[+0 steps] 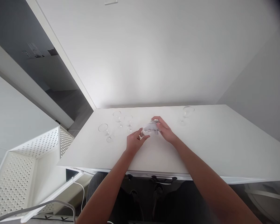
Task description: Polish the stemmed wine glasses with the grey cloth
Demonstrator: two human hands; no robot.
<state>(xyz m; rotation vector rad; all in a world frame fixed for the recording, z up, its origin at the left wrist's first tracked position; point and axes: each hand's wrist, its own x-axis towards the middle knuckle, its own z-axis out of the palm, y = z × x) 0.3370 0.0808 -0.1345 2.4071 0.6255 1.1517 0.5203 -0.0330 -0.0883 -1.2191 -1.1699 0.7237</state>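
Observation:
Over the middle of the white table, my left hand [134,140] pinches a clear stemmed glass [142,134] near its foot, and the glass lies tilted toward the right. A pale grey cloth [151,126] covers most of its bowl. My right hand [163,129] has its fingers curled round the cloth and the bowl. To the left of my hands stand three stemmed glasses: a front one [103,128], a back one [117,117] and one nearest my left hand [128,119]. Another stemmed glass [188,112] stands beyond my right hand.
The white table [214,146] meets a plain wall [154,56] at its back edge. At the lower left is a white perforated storage unit [16,177], with a grey cable [49,203] in front. A doorway with a dim room [67,96] opens on the left.

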